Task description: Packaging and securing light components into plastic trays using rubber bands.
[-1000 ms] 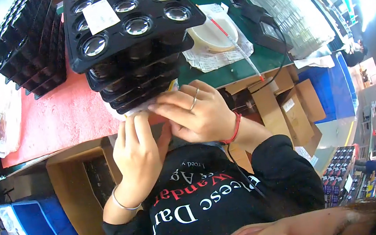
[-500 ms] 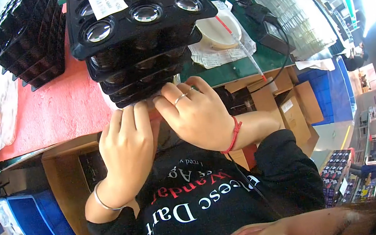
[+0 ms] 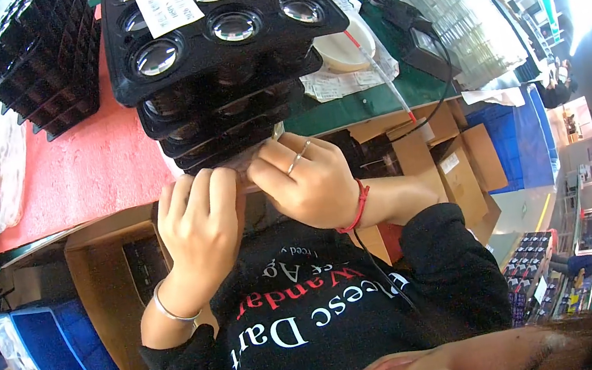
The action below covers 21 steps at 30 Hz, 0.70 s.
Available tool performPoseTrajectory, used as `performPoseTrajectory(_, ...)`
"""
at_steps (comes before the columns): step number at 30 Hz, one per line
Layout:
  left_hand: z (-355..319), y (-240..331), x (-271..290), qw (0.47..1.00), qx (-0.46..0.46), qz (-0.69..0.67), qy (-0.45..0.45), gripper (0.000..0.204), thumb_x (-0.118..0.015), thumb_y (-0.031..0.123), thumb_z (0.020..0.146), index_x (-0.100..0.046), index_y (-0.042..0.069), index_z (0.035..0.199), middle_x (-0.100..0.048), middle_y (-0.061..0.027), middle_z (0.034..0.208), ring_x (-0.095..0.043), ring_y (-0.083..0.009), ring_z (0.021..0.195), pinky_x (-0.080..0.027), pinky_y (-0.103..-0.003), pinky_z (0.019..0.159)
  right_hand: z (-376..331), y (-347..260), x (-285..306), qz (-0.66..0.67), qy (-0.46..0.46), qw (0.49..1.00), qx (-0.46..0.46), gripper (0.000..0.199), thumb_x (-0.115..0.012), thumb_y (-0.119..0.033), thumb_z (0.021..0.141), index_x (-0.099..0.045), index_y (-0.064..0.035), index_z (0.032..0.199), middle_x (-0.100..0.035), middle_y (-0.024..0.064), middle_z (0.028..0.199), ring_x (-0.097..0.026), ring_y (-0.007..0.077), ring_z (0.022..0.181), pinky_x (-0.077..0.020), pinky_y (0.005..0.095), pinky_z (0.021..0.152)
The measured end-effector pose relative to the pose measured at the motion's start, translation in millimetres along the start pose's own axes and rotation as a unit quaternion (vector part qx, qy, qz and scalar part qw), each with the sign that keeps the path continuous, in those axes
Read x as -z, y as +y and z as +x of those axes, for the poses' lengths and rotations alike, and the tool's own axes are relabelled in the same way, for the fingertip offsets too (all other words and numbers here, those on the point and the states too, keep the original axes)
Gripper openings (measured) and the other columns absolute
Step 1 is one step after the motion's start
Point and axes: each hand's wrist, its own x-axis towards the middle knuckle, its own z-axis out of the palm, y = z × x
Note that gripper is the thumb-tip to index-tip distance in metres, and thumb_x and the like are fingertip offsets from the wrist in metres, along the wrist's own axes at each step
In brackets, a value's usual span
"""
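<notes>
A stack of black plastic trays (image 3: 227, 130) stands at the front edge of the table. Round clear lenses fill the pockets of the top tray, and a white paper label (image 3: 168, 7) lies across some of them. Low at the near side of the stack, my left hand (image 3: 199, 218) has its fingers curled. Beside it, my right hand (image 3: 305, 183) is bent inward with its fingertips close to the left one's. Pale, see-through plastic film (image 3: 241, 164) shows between them, apparently pinched by both hands. My fingertips are mostly hidden.
More black trays (image 3: 50, 76) are stacked at the left on a pink foam sheet (image 3: 92, 181). At the right are a cream round dish (image 3: 345, 51), a black box with a cable (image 3: 429, 50) and stacked clear trays (image 3: 467, 21). Cardboard boxes (image 3: 101, 291) stand below the table edge.
Both hands have shifted slightly down, toward my body, and my right fingers have curled in more. The tray stack appears slightly lower and nearer in view.
</notes>
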Motion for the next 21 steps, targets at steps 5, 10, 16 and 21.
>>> performPoseTrajectory(5,-6.5,1.0,-4.5,0.998,-0.01,-0.047,0.048,0.013,-0.062,0.009,0.072,-0.055,0.005,0.082,-0.053,-0.0077,0.075,-0.05,-0.0227,0.064,-0.041,-0.034,0.058,-2.5,3.1,-4.6,0.016,0.02,0.999,0.03,0.011,-0.061,-0.014,0.073,-0.055,-0.0089,0.08,-0.052,0.0042,0.077,-0.059,0.0207,0.075,-0.0512,0.0291,0.059)
performPoseTrajectory(10,-8.4,6.3,3.0,0.997,0.003,-0.074,0.024,0.013,-0.062,0.004,0.072,-0.054,0.001,0.081,-0.049,-0.0116,0.071,-0.05,-0.0293,0.064,-0.043,-0.038,0.063,-2.5,0.9,2.6,0.033,-0.011,0.999,0.027,0.012,-0.061,-0.015,0.074,-0.055,-0.008,0.081,-0.052,0.0046,0.072,-0.058,0.0221,0.074,-0.051,0.0295,0.06)
performPoseTrajectory(16,-13.1,-0.4,5.3,0.994,-0.01,-0.094,0.046,0.015,-0.066,0.002,0.07,-0.055,0.005,0.079,-0.046,-0.0069,0.067,-0.045,-0.0233,0.057,-0.038,-0.034,0.054,6.5,-11.1,14.1,0.035,-0.031,0.999,0.015,0.022,-0.066,-0.008,0.066,-0.061,-0.0039,0.088,-0.056,0.0048,0.074,-0.058,0.0214,0.067,-0.0495,0.0288,0.062)
performPoseTrajectory(21,-21.5,1.8,12.6,0.994,-0.026,-0.093,0.057,0.015,-0.068,0.002,0.07,-0.055,0.006,0.078,-0.046,-0.0052,0.064,-0.045,-0.0214,0.055,-0.038,-0.032,0.054,1.3,-21.3,24.0,0.059,-0.035,0.997,0.032,0.024,-0.068,-0.011,0.068,-0.065,-0.0039,0.091,-0.055,0.0035,0.074,-0.058,0.0189,0.065,-0.0492,0.0268,0.058)
